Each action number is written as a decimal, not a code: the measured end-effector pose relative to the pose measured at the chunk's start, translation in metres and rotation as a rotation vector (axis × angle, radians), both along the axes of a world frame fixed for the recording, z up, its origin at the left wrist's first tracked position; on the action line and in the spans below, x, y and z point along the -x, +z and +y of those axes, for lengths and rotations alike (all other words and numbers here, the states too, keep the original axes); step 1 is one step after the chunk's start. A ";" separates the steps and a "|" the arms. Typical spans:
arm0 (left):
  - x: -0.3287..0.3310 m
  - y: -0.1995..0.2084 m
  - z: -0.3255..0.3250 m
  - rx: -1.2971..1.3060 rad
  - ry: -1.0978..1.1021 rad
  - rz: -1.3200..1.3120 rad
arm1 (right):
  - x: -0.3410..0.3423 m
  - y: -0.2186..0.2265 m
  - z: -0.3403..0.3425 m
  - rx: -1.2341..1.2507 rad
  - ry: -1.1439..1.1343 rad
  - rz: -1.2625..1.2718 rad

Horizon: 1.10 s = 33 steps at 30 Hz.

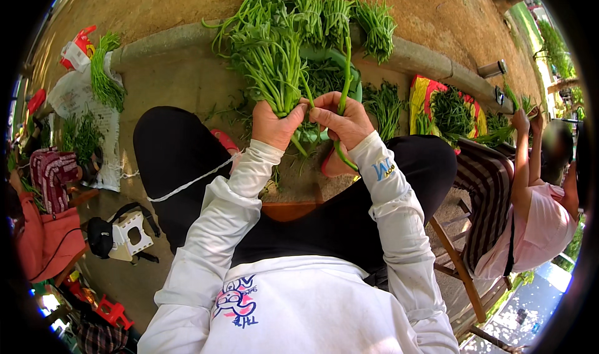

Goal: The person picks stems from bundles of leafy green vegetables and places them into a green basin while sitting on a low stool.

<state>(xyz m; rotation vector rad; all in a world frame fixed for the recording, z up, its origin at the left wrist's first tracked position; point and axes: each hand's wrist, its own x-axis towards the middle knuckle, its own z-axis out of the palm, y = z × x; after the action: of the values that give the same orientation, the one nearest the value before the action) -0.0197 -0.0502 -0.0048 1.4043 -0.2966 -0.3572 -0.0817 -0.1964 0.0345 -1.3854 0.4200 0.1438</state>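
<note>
My left hand (273, 125) is closed around the stem ends of a thick bunch of leafy greens (273, 67), whose leaves point away from me. Close beside it, my right hand (347, 123) pinches a long green stem (347, 73) that runs up past the fingers and hangs down below the palm. Both thumbs meet near the base of the bunch. Behind the hands stands a pale green basin (357, 87) with loose greens inside, partly hidden by the bunch. Several tied bundles of greens (337, 14) lie along the concrete curb (165, 42) beyond.
Loose greens (384, 107) and a red-yellow sack with greens (419, 95) lie right of the basin. At left are a white sack (109, 142), a greens bundle (107, 73) and a black-strapped white device (131, 234). A white cord (193, 182) crosses my left leg. People sit on both sides.
</note>
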 end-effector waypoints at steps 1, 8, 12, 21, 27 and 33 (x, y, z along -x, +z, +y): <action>0.000 -0.003 0.001 0.000 0.004 -0.002 | 0.000 0.000 0.000 -0.002 0.016 0.012; -0.032 -0.029 0.015 -0.107 0.219 -0.042 | 0.007 0.003 0.000 -0.157 0.072 0.058; -0.046 -0.029 0.028 0.053 0.191 0.184 | 0.008 0.004 -0.005 -0.218 0.001 0.025; -0.039 -0.017 0.025 0.286 0.165 0.265 | 0.008 0.007 -0.003 -0.294 -0.034 0.088; -0.025 -0.003 0.014 0.170 0.066 0.094 | 0.008 0.011 -0.003 -0.295 0.027 0.101; -0.017 -0.006 0.010 0.042 0.071 -0.031 | 0.008 0.009 -0.002 -0.315 0.058 0.112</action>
<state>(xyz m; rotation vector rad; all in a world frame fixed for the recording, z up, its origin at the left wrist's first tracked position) -0.0031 -0.0407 -0.0105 1.3761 -0.2772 -0.2698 -0.0897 -0.1981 0.0433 -1.0826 0.4306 0.3223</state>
